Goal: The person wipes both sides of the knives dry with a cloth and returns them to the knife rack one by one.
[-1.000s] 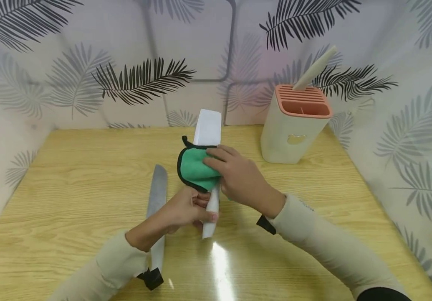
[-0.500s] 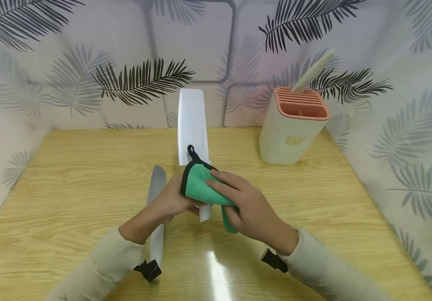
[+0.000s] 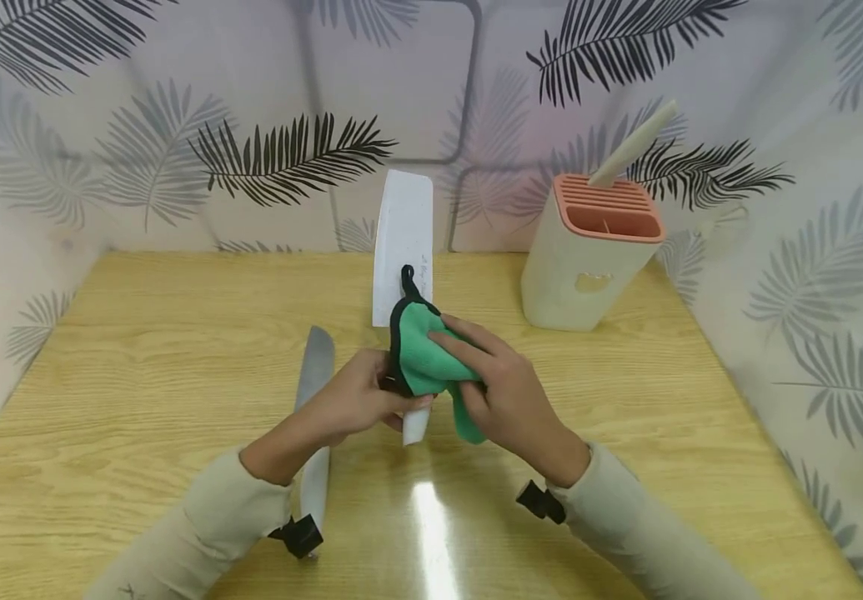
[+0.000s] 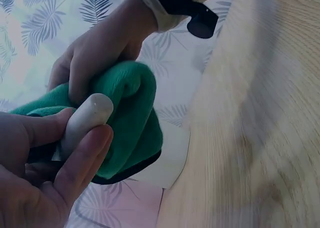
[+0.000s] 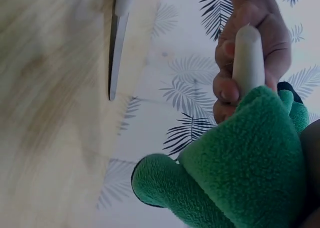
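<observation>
A cleaver point(image 3: 403, 242) with a broad pale blade points away from me, raised over the table. My left hand point(image 3: 359, 396) grips its white handle point(image 4: 89, 119), thumb and fingers on either side near the butt. Bunched in my right hand point(image 3: 509, 392) is a green cloth point(image 3: 423, 354) with black edging and a small black loop. The cloth wraps over the upper handle and covers the lowest part of the blade, hiding where they join. In the right wrist view the handle butt sticks out past the cloth.
A second knife point(image 3: 314, 375) with a grey blade and white handle lies on the wooden table point(image 3: 176, 333), partly under my left forearm. A cream knife block point(image 3: 569, 275) with an orange slotted top holds one white-handled piece point(image 3: 634, 146). Leaf-patterned fabric stands behind.
The cleaver has swung left, then back right, and more of its blade shows than a second ago. The cloth has slid from the lower blade down onto the handle.
</observation>
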Available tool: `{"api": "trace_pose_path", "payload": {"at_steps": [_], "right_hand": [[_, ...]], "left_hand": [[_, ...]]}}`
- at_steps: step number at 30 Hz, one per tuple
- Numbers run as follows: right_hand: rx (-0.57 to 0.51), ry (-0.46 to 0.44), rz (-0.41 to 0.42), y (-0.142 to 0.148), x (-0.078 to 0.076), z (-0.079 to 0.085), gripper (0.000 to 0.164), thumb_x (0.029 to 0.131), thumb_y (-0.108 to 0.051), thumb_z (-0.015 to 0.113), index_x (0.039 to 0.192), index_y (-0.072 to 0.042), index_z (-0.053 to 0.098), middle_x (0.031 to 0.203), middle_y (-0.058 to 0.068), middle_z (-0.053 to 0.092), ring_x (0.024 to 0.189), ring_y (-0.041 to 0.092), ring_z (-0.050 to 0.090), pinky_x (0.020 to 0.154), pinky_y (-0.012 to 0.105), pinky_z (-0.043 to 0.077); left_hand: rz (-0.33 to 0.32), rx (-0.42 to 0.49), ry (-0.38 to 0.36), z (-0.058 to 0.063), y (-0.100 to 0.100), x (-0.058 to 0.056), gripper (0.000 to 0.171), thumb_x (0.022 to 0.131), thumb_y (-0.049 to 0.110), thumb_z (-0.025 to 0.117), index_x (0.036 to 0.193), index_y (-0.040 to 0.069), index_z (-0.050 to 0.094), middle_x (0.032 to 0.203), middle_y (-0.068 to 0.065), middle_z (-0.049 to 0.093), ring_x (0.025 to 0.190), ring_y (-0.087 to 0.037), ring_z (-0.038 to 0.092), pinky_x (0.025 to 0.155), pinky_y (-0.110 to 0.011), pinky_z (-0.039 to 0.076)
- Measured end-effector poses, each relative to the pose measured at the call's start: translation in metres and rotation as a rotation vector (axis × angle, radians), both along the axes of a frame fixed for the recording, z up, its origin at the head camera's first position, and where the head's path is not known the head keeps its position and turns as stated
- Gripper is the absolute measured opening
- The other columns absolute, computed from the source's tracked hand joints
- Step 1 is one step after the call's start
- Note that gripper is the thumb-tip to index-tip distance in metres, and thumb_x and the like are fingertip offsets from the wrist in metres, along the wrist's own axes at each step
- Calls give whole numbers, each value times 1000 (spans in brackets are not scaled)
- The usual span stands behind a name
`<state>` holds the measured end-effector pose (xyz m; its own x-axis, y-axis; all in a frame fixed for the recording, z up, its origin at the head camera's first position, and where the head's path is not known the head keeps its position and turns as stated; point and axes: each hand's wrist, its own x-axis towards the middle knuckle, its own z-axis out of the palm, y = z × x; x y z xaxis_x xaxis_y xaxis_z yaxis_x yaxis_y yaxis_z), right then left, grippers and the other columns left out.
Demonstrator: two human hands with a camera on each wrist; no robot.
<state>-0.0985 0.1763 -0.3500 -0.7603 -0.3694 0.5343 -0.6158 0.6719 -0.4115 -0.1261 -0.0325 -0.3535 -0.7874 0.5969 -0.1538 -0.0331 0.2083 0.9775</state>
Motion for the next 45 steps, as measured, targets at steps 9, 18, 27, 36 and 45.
{"api": "trace_pose_path", "payload": {"at_steps": [9, 18, 27, 36, 45], "right_hand": [[-50, -65, 42, 8, 14, -3, 41, 90, -2, 58, 128, -15, 68, 133, 4, 65, 108, 20, 69, 82, 40, 60], [-28, 106, -56, 4, -8, -3, 46, 90, -13, 74, 135, -11, 63, 129, 14, 58, 87, 24, 73, 65, 37, 61], [133, 121, 40, 14, -1, -10, 60, 87, 10, 56, 142, -15, 55, 123, 11, 57, 51, 6, 37, 45, 16, 35], [236, 120, -47, 20, -12, 8, 64, 87, 11, 53, 141, -24, 58, 120, 11, 57, 48, 11, 35, 43, 23, 34], [252, 91, 190, 24, 13, -13, 63, 82, 12, 53, 135, -21, 63, 117, 7, 59, 54, 2, 25, 48, 12, 27]], "left_hand": [[-50, 15, -19, 1, -2, -6, 45, 94, -3, 54, 139, -8, 51, 122, -29, 66, 99, -23, 70, 74, -37, 62], [-9, -1, 71, 4, 6, -2, 31, 95, 9, 66, 122, -7, 61, 102, -21, 70, 80, -13, 69, 68, -35, 62], [-29, 56, -27, 1, 2, -6, 30, 102, 8, 53, 127, -9, 59, 97, -13, 68, 79, -11, 65, 63, -29, 59], [-92, 44, -5, 2, -1, -7, 35, 105, 11, 47, 136, -5, 54, 117, -22, 66, 88, -13, 64, 69, -32, 58], [119, 148, -88, 1, 0, -12, 39, 103, 8, 52, 141, -2, 54, 130, -19, 63, 93, -5, 66, 66, -26, 60]]}}
